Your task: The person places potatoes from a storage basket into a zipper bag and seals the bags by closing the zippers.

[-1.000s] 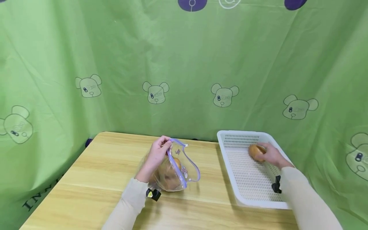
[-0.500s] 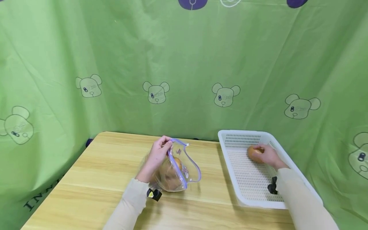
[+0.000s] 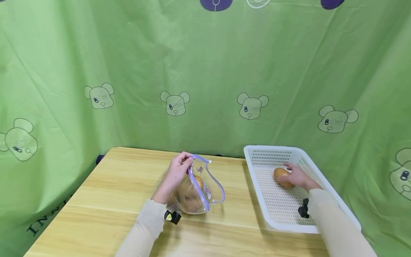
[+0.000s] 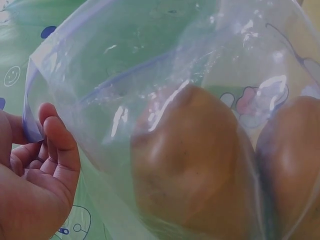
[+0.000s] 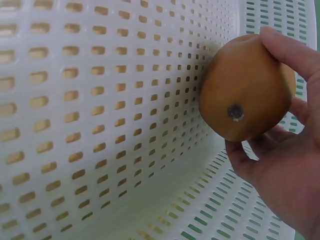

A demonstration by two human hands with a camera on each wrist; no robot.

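Observation:
My left hand (image 3: pixel 176 171) pinches the purple zip rim of a clear zip bag (image 3: pixel 199 192), whose mouth gapes toward the right. Inside the bag, the left wrist view shows a brownish pear (image 4: pixel 192 165) and a second pear (image 4: pixel 295 160) beside it. On the right, my right hand (image 3: pixel 298 176) reaches into a white basket, thumb and fingers spread round another pear (image 5: pixel 245 90). In the right wrist view one digit lies on top of this pear and others curl beneath; its dark end spot faces the camera.
The white slotted plastic basket (image 3: pixel 258 191) stands on the right of the wooden table (image 3: pixel 109 192). Its raised walls surround my right hand. A green curtain (image 3: pixel 212 132) with bear-head prints hangs behind the table and at both sides.
The pear in the basket has shifted slightly toward me and left and turned, while my right hand's fingers have spread wider. My left hand and the bag have stayed put.

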